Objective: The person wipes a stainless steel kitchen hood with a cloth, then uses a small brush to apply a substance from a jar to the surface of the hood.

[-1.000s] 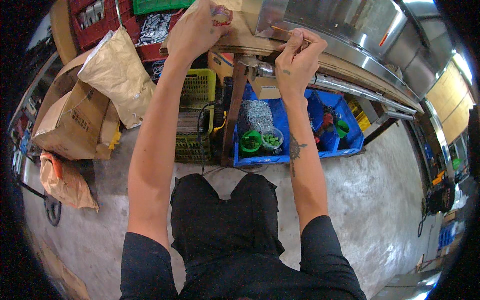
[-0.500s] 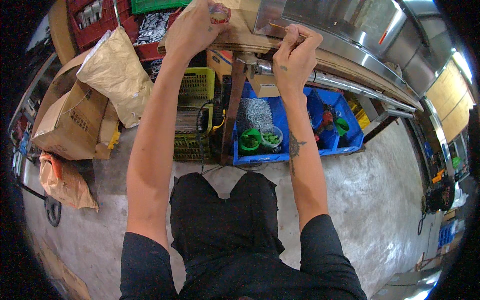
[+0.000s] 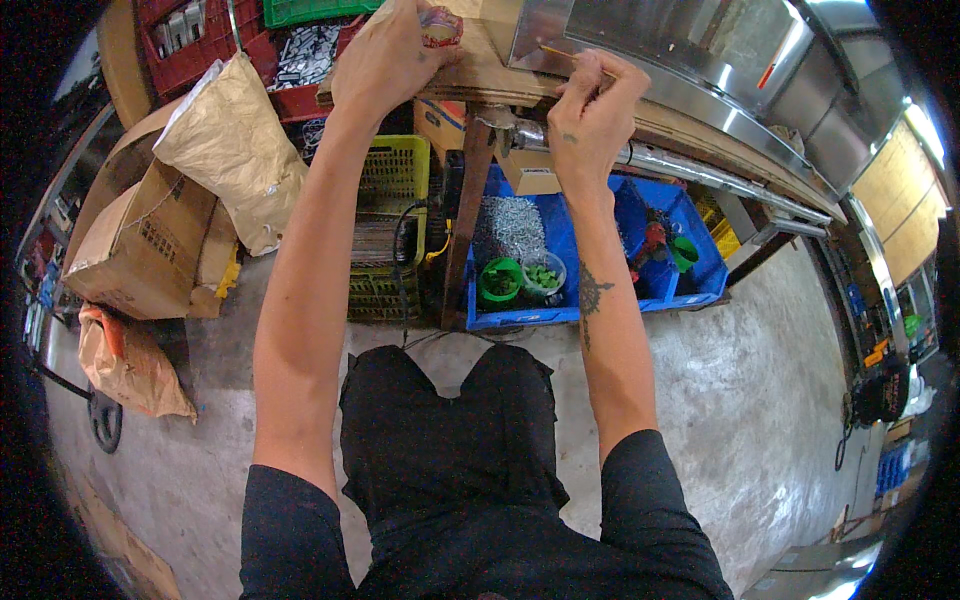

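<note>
Head view: wooden worktop (image 3: 485, 78), metal panel (image 3: 650, 40) on it, grey floor (image 3: 740, 400)
Hands: right hand (image 3: 597, 105) pinching thin orange stick (image 3: 553, 51) at panel's near-left corner; left hand (image 3: 385, 58) against round red-edged item (image 3: 441, 28), can't tell grip; blue bins (image 3: 530, 321) underneath, dark print on cardboard box (image 3: 130, 255)

right hand (image 3: 598, 115), at thin orange stick (image 3: 557, 52), shifted slightly rightward since half second ago; bent fingers now further right, knuckles a little higher than one second ago. whole scene slid slightly up and left in view since one second ago, most of slide in first half second.
</note>
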`<state>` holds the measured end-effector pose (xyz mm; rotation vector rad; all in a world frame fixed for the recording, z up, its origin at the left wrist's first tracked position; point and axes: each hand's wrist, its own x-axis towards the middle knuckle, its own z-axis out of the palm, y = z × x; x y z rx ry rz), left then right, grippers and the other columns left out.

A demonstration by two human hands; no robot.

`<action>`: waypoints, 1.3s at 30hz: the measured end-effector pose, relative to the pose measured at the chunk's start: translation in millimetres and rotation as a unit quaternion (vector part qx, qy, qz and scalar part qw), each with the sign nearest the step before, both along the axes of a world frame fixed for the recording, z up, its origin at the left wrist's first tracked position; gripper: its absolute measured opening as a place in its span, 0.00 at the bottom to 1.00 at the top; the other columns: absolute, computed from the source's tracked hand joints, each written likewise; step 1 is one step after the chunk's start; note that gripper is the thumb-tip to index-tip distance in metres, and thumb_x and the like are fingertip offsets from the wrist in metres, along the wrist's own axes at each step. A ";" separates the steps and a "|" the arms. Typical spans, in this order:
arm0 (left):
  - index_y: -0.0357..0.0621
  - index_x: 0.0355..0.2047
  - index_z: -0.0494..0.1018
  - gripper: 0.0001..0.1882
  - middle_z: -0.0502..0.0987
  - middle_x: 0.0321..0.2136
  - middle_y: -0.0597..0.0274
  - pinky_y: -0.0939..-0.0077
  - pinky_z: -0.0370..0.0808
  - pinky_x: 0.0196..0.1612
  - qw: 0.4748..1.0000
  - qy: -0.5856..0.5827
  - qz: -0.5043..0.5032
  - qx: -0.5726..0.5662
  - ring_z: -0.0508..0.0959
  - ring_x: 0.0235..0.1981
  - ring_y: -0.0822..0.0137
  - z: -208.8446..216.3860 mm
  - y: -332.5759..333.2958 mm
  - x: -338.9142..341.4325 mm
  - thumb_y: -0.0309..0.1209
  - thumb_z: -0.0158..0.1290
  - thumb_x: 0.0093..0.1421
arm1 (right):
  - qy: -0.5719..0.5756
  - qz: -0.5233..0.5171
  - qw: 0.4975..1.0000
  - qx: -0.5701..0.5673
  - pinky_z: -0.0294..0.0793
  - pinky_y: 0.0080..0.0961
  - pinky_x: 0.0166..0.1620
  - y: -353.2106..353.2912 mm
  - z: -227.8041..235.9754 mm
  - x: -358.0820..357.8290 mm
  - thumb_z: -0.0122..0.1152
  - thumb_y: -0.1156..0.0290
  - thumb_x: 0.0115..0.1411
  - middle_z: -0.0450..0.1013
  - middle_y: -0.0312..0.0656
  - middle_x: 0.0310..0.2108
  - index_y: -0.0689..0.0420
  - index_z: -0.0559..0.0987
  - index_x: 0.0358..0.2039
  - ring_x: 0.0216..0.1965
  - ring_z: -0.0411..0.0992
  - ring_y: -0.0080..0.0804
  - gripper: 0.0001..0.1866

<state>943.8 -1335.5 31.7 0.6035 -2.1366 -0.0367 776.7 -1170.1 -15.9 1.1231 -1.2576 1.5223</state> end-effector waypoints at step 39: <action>0.46 0.55 0.67 0.34 0.83 0.46 0.42 0.46 0.79 0.48 1.000 0.007 -0.003 0.017 0.83 0.49 0.38 1.2 2.4 3.4 0.53 0.66 0.60 | -0.054 0.041 0.998 0.018 0.77 0.42 0.38 1.6 3.4 17.0 0.51 0.61 0.77 0.76 0.51 0.38 0.61 0.67 0.47 0.33 0.79 0.48 0.14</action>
